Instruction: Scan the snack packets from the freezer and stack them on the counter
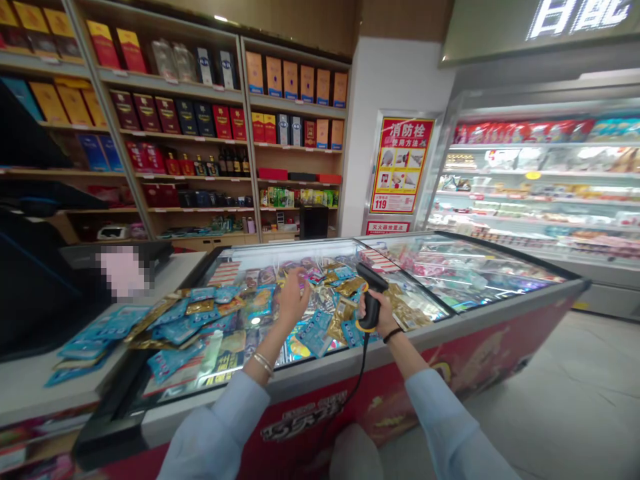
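Note:
My right hand is wrapped round a black and yellow barcode scanner, whose cord hangs down over the freezer's front. Above the glass lid is my left hand, its fingers curled; what they hold, if anything, is too small to make out. Blue packets and gold packets lie on the glass between and below my hands. A larger heap of blue and gold packets covers the lid's left part. More gold packets are just right of the scanner.
The chest freezer stretches to the right. At the left, a counter bears a pile of blue packets beside dark equipment. Shelves of boxes and bottles stand behind, with a lit refrigerated display at the back right.

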`<action>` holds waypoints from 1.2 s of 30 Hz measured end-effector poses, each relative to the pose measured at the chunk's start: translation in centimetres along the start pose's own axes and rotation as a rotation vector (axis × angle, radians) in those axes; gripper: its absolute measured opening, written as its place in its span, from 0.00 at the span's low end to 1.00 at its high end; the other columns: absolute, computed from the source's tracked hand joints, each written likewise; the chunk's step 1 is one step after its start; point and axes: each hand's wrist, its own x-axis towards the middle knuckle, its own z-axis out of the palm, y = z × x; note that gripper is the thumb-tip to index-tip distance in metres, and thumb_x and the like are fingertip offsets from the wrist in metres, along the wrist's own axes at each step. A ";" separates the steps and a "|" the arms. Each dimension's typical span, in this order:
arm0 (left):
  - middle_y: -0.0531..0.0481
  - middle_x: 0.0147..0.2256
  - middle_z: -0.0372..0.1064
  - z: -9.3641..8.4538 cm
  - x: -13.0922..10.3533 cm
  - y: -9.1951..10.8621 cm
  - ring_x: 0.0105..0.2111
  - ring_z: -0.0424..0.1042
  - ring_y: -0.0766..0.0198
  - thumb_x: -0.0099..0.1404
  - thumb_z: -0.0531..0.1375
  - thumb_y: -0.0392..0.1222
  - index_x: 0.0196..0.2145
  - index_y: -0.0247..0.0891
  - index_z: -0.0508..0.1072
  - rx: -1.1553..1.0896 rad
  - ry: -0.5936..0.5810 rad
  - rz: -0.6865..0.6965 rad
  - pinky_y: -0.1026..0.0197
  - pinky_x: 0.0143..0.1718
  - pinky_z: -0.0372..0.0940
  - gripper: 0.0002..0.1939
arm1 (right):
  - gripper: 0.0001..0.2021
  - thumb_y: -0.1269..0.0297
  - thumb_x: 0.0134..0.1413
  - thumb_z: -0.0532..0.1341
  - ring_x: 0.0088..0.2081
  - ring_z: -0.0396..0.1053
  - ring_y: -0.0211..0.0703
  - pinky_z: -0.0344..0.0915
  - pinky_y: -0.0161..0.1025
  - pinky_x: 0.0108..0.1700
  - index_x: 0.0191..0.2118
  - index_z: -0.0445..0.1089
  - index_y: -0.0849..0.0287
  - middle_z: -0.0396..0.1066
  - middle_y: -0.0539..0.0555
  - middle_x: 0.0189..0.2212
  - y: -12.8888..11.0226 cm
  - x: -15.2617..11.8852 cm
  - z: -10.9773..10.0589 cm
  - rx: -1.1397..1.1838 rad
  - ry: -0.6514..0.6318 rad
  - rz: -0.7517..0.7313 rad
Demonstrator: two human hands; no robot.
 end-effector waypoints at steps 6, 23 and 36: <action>0.42 0.47 0.71 7.2 1.0 -0.4 0.40 0.74 0.60 0.65 0.55 0.34 0.52 0.38 0.64 -0.077 -0.207 -0.206 0.54 0.47 0.68 0.17 | 0.14 0.53 0.43 0.68 0.16 0.62 0.37 0.60 0.34 0.17 0.29 0.67 0.56 0.65 0.46 0.16 -0.6 2.0 -3.0 0.014 0.101 -0.052; 0.42 0.47 0.76 11.0 0.9 -0.5 0.46 0.75 0.58 0.70 0.55 0.41 0.46 0.36 0.73 0.226 -0.459 -0.496 0.58 0.49 0.64 0.11 | 0.17 0.50 0.44 0.67 0.16 0.57 0.36 0.57 0.35 0.17 0.21 0.62 0.55 0.59 0.47 0.14 1.2 2.5 -4.2 0.088 0.113 0.001; 0.33 0.53 0.69 13.3 0.2 -0.5 0.55 0.65 0.43 0.70 0.53 0.58 0.50 0.34 0.77 0.535 -0.529 -0.387 0.48 0.55 0.60 0.26 | 0.15 0.50 0.45 0.65 0.15 0.56 0.36 0.55 0.35 0.17 0.22 0.65 0.55 0.60 0.47 0.14 1.4 2.8 -4.4 0.046 0.141 -0.042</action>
